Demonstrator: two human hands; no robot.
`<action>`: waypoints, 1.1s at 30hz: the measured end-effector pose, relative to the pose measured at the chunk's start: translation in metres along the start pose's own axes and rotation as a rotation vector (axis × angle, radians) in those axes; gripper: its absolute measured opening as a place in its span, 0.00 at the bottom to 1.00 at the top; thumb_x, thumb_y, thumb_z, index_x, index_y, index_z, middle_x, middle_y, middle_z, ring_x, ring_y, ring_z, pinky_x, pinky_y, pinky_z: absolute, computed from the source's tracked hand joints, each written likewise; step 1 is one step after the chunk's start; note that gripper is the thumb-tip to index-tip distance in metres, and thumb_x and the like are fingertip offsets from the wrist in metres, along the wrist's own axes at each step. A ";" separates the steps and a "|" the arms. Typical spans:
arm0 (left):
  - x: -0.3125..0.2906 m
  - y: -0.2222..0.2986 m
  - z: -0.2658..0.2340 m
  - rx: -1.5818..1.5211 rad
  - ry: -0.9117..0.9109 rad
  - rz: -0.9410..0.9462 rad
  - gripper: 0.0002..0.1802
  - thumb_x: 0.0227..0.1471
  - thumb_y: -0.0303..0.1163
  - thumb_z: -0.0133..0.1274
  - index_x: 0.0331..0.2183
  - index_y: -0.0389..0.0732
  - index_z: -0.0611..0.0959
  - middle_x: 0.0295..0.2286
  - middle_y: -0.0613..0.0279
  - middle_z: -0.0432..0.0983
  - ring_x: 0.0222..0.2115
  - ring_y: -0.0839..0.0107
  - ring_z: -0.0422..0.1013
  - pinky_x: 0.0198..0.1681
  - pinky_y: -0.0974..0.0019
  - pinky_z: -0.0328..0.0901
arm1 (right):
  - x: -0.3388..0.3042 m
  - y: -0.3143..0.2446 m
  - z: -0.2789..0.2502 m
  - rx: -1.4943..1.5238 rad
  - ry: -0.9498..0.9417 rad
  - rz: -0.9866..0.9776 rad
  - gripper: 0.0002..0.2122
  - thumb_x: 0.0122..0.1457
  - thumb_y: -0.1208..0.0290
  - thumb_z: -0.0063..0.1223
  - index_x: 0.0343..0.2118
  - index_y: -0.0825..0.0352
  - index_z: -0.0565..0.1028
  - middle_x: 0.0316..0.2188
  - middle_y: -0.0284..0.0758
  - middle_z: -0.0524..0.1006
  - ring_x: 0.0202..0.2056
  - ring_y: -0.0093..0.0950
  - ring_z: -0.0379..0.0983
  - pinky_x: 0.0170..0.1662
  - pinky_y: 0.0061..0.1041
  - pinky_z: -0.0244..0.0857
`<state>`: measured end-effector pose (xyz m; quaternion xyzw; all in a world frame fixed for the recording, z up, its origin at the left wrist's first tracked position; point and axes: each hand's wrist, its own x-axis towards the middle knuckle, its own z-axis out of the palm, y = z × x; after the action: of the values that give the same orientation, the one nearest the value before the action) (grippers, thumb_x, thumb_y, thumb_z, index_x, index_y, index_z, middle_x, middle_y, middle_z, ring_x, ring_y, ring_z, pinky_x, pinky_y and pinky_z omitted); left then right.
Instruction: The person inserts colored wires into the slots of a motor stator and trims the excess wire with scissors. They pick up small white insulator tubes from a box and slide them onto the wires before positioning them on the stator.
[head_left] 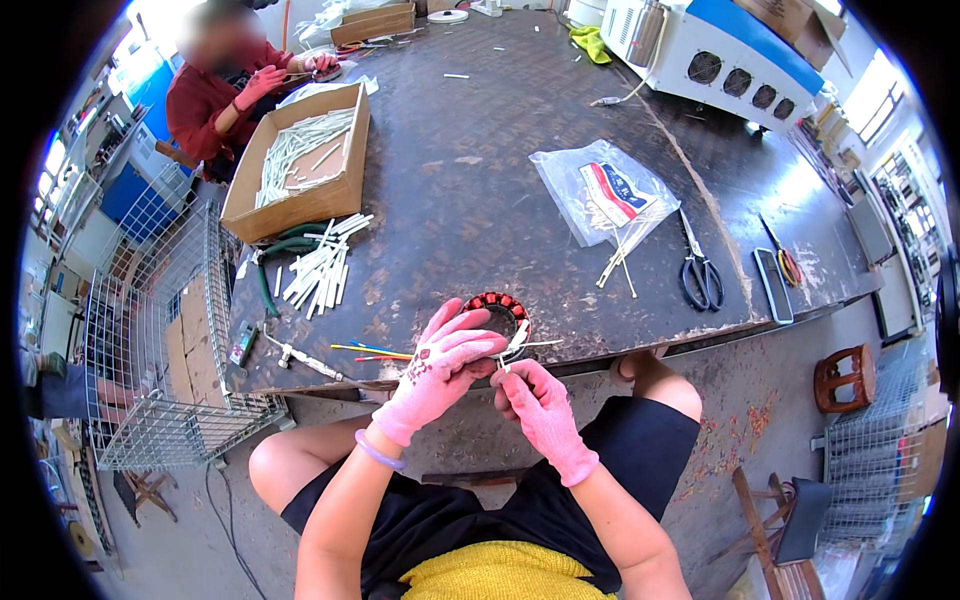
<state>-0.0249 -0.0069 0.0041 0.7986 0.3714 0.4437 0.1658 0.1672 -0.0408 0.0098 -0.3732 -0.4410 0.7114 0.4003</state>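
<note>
At the table's near edge I hold a ring-shaped motor stator with red windings. My left hand, in a pink glove, is closed on its left side. Red, yellow and blue wires stick out leftward beside that hand. My right hand, also gloved in pink, has thumb and fingers pinched together at the ring's near side. A thin white strip, looking like a cable tie, crosses there, and a short white piece stands up by the ring. The exact grip at the fingertips is partly hidden.
Left of me lie white tubes, a cardboard box of more tubes and a corded iron-like tool. To the right are a plastic bag, black scissors, a phone and snips. A co-worker sits far left.
</note>
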 end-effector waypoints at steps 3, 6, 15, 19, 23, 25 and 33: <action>-0.001 -0.001 0.001 0.027 -0.002 -0.001 0.27 0.39 0.16 0.61 0.43 0.48 0.80 0.42 0.64 0.82 0.53 0.57 0.71 0.65 0.46 0.54 | 0.000 -0.001 0.003 -0.029 0.009 -0.015 0.10 0.68 0.63 0.50 0.40 0.65 0.75 0.25 0.24 0.72 0.25 0.11 0.62 0.26 0.14 0.55; -0.002 -0.001 0.002 0.026 0.016 -0.002 0.26 0.39 0.17 0.62 0.43 0.48 0.81 0.42 0.64 0.82 0.53 0.57 0.72 0.65 0.45 0.54 | 0.000 -0.001 0.004 -0.052 0.034 0.012 0.09 0.68 0.64 0.49 0.39 0.65 0.75 0.25 0.24 0.72 0.25 0.11 0.63 0.26 0.13 0.56; -0.001 0.003 0.000 0.040 0.028 -0.044 0.20 0.43 0.23 0.63 0.41 0.48 0.85 0.40 0.66 0.82 0.51 0.61 0.73 0.64 0.48 0.55 | 0.002 0.003 0.007 -0.078 0.111 0.036 0.10 0.67 0.63 0.50 0.35 0.65 0.75 0.22 0.23 0.72 0.21 0.11 0.62 0.23 0.14 0.54; -0.001 0.001 0.000 -0.008 0.018 -0.047 0.19 0.44 0.23 0.63 0.41 0.48 0.85 0.40 0.67 0.82 0.51 0.61 0.73 0.64 0.48 0.55 | 0.013 0.002 0.010 -0.132 0.199 0.042 0.12 0.67 0.62 0.50 0.30 0.65 0.76 0.17 0.23 0.71 0.17 0.11 0.59 0.21 0.16 0.52; 0.010 0.013 -0.004 -0.065 -0.011 -0.096 0.17 0.46 0.23 0.62 0.41 0.48 0.85 0.38 0.67 0.82 0.50 0.62 0.74 0.64 0.48 0.54 | 0.023 0.005 0.003 -0.132 0.248 0.068 0.13 0.65 0.63 0.53 0.27 0.65 0.76 0.16 0.23 0.70 0.17 0.12 0.61 0.20 0.17 0.53; 0.012 0.015 -0.003 -0.042 -0.009 -0.108 0.16 0.46 0.23 0.61 0.40 0.48 0.85 0.37 0.67 0.82 0.49 0.62 0.74 0.64 0.48 0.54 | 0.022 0.000 0.004 -0.224 0.284 0.066 0.12 0.64 0.64 0.55 0.28 0.66 0.76 0.15 0.23 0.70 0.17 0.12 0.63 0.21 0.17 0.55; 0.004 0.005 0.012 0.065 0.134 -0.075 0.11 0.44 0.24 0.60 0.34 0.43 0.82 0.34 0.64 0.81 0.46 0.63 0.75 0.63 0.49 0.58 | 0.019 -0.013 0.001 -0.937 0.290 -0.746 0.12 0.51 0.77 0.64 0.39 0.63 0.80 0.35 0.36 0.77 0.32 0.36 0.76 0.34 0.32 0.70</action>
<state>-0.0113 -0.0068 0.0030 0.7576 0.4254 0.4774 0.1311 0.1618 -0.0198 0.0186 -0.4228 -0.7485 0.1961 0.4717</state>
